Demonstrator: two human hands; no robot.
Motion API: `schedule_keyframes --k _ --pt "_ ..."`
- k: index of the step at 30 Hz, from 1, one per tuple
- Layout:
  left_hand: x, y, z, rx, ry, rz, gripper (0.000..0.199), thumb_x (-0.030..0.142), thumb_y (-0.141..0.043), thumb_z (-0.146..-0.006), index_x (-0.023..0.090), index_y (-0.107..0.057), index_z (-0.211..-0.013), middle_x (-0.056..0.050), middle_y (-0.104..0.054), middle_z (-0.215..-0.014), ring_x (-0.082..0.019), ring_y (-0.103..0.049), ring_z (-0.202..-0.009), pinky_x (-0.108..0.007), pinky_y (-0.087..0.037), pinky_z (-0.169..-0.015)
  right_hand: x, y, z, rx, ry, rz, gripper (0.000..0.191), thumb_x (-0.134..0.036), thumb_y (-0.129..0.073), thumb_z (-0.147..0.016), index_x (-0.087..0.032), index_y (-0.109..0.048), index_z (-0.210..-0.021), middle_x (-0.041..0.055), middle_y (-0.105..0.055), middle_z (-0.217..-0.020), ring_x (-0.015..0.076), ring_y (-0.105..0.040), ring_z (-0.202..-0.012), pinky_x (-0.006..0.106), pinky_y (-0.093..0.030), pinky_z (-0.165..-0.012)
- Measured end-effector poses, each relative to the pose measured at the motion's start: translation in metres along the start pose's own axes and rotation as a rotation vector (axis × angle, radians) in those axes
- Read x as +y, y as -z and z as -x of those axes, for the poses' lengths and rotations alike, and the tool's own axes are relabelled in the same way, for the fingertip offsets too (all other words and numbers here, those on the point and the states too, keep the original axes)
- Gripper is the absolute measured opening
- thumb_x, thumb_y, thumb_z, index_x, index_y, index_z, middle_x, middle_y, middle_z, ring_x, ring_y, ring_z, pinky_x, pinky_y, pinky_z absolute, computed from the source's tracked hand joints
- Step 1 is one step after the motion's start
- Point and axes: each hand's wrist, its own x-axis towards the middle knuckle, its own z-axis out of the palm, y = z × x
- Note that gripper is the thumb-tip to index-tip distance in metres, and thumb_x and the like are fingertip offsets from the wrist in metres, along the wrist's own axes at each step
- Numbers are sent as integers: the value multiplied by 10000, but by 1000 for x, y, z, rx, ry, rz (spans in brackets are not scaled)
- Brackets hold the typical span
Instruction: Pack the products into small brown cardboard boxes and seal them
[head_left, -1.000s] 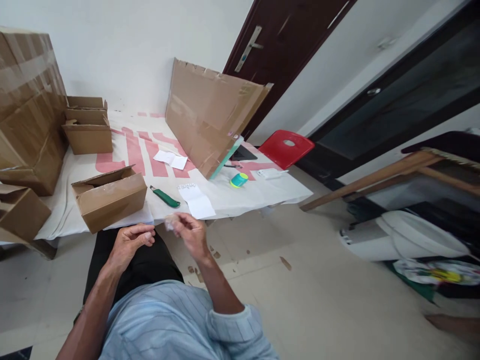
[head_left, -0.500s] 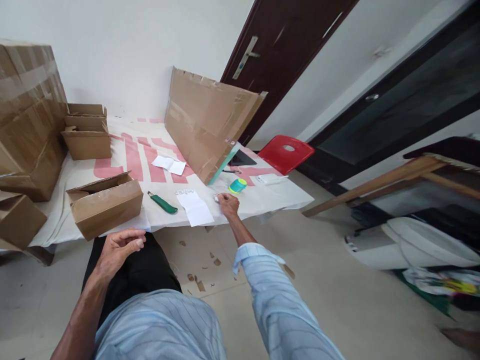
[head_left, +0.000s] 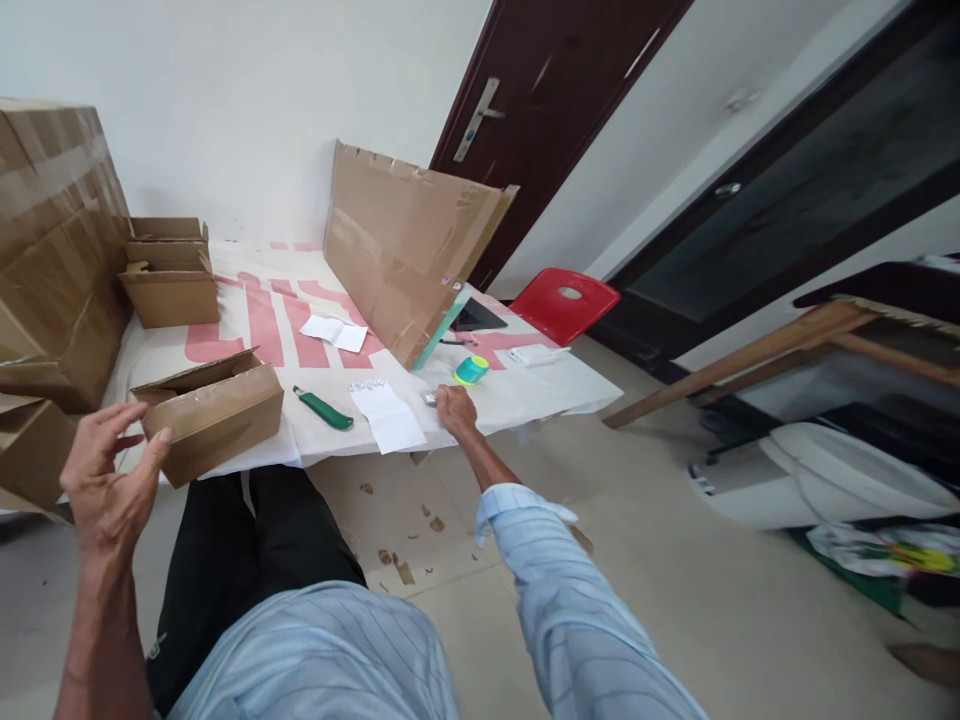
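My left hand (head_left: 112,470) is at the left end of an open-topped brown cardboard box (head_left: 225,425), thumb and fingers spread apart. The fingertips come up against the box's near left corner; whether they press on it I cannot tell. My right hand (head_left: 456,408) rests low over the table, its fingers closed round a small silvery object (head_left: 430,398) that is mostly hidden. Beside that hand stands a teal and yellow roll (head_left: 471,370). Between my hands lie a green utility knife (head_left: 324,408) and a white paper sheet (head_left: 388,415) with small clear pieces (head_left: 366,385) at its top.
A big cardboard sheet (head_left: 409,245) leans upright at the back. Small boxes (head_left: 169,295) and a large taped carton (head_left: 56,240) fill the left side. A folded paper (head_left: 334,333), a dark tablet-like slab (head_left: 480,315) and a red chair (head_left: 566,305) lie beyond.
My left hand has moved left and up from in front of the box to its left end, and its fingers have spread. My right hand stays almost in place, with more of the silvery object showing.
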Motion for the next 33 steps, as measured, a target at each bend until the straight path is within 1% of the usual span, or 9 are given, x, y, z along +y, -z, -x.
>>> schedule_keyframes --k 5,8,12,16,21,24,27,29,33 --pt "-47 1 -20 -183 123 9 929 586 -949 -667 290 -611 -1480 -130 -579 -1556 -464 -591 -1409 -622 -639 -1014 -17 -6 20 71 143 0 430 -306 -387 -1039 -120 -738 -1202 217 -704 -1222 308 -605 -1165 448 -486 -1064" --pt "-71 -5 -25 -299 189 69 1125 622 -972 -606 297 -498 -1573 -143 -524 -1638 -492 -523 -1486 -681 -563 -1119 -34 -20 46 31 279 -10 406 -332 -424 -1052 -148 -750 -1209 187 -723 -1248 288 -617 -1182 424 -482 -1095" --pt "-88 -10 -22 -310 231 162 1215 612 -1003 -571 306 -436 -1601 -163 -493 -1674 -489 -469 -1539 -696 -500 -1176 -50 -38 74 -30 406 -11 344 -369 -500 -1039 -191 -767 -1163 143 -751 -1227 267 -635 -1133 380 -492 -1064" --pt "-90 -9 -7 -309 283 254 1284 559 -1037 -536 306 -378 -1608 -210 -435 -1705 -479 -411 -1586 -662 -480 -1191 -53 -41 79 -22 448 -23 303 -350 -501 -1007 -197 -763 -1019 160 -752 -1111 285 -633 -1049 410 -507 -1004" --pt "-88 -8 6 -304 294 311 1119 523 -1019 -573 288 -433 -1497 -221 -482 -1647 -454 -455 -1561 -625 -508 -1157 -64 -36 71 28 477 -76 332 -314 -452 -995 -180 -755 -1010 179 -736 -1068 303 -641 -1010 465 -525 -969" --pt "-80 -3 7 -332 255 270 941 496 -989 -621 268 -507 -1397 -181 -548 -1557 -415 -515 -1504 -600 -519 -1149 -95 -29 73 50 500 -191 349 -358 -463 -1012 -187 -768 -1014 169 -744 -1066 300 -665 -1014 461 -559 -932" --pt "-66 4 6 -412 216 185 826 443 -944 -676 262 -559 -1384 -145 -529 -1556 -383 -510 -1489 -562 -531 -1148 -145 -13 82 5 558 -414 342 -404 -506 -1040 -201 -780 -1013 142 -753 -1044 279 -700 -974 418 -602 -825" --pt "-58 8 6 -477 207 171 863 418 -931 -682 269 -552 -1442 -141 -493 -1588 -384 -479 -1512 -541 -541 -1142 -184 2 90 -17 621 -520 319 -401 -529 -1063 -214 -785 -1037 123 -762 -1054 265 -717 -969 401 -614 -800" --pt "-51 5 8 -616 205 190 1041 421 -922 -686 268 -454 -1602 -159 -441 -1630 -402 -429 -1551 -545 -515 -1177 -251 40 105 -44 821 -616 268 -357 -582 -1071 -235 -778 -1208 112 -764 -1184 276 -714 -1127 453 -611 -970"
